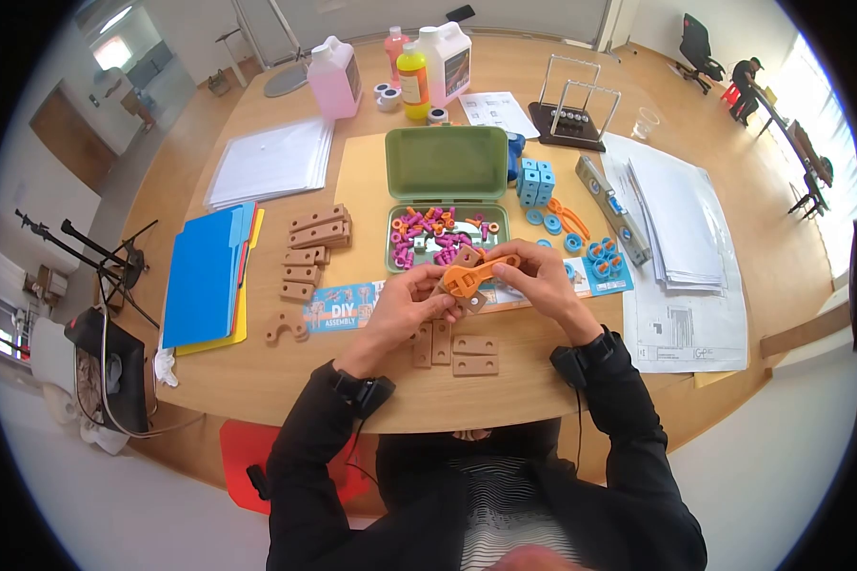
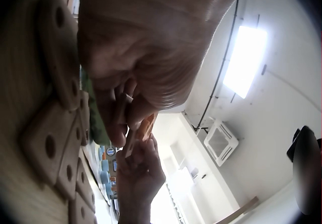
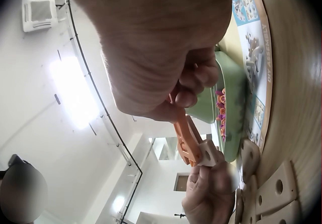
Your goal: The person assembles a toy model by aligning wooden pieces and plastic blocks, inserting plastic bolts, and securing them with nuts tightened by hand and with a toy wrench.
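In the head view, my left hand pinches a brown toy block with holes, over the front of the table. My right hand grips the handle of an orange toy wrench, whose wide head lies against the block. The right wrist view shows the wrench running down from my right hand to the brown block, with my left hand's fingers below it. Fingers mostly hide both pieces in the left wrist view. Behind the hands stands an open green box holding purple and orange bolts.
Brown drilled blocks lie just below the hands and in stacks on the left. Blue blocks, blue wheels and orange pliers sit right of the box. Folders and papers flank the work area.
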A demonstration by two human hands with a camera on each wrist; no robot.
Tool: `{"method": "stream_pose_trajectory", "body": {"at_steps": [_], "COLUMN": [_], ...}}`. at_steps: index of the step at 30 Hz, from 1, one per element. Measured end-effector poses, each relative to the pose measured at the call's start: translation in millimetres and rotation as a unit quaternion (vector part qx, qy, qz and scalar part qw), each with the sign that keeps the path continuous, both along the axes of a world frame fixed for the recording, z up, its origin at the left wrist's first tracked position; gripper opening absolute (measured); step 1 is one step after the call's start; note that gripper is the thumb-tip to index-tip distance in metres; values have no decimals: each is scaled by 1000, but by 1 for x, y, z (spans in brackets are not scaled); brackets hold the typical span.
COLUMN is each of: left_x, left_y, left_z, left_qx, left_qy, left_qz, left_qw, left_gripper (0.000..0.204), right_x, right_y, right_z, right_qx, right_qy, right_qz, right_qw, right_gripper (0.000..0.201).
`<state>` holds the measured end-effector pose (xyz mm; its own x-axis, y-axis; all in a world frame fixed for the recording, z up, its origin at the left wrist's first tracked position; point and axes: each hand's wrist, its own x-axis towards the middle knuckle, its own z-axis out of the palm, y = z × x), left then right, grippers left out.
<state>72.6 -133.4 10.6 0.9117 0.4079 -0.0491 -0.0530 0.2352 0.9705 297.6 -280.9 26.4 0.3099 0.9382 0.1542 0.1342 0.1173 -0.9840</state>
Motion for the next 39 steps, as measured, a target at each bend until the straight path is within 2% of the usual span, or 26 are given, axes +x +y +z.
{"method": "stream_pose_trajectory", "body": {"at_steps": [8, 19, 25, 39], "left_x": [-1, -1, -1, -2], "left_y": [1, 2, 0, 5], "left_z": [1, -2, 3, -9], "left_qx": [-6, 14, 24, 29], "left_qy": [-5, -16, -15, -39], "left_qz": [-3, 66, 96, 121], "left_qw": [1000, 998, 995, 991], "left_gripper": [43, 41, 36, 39], "right_x": [-1, -14, -17, -28], "right_y": [3, 1, 3, -1], "right_z": [-7, -10, -12, -6], "right_qx": [4, 7, 19, -17], "right_qy": [-23, -134, -154, -187], "right_qz": [-5, -59, -65, -33], "right_qw": [1000, 989, 986, 982], "right_gripper": [21, 27, 26, 27]}}
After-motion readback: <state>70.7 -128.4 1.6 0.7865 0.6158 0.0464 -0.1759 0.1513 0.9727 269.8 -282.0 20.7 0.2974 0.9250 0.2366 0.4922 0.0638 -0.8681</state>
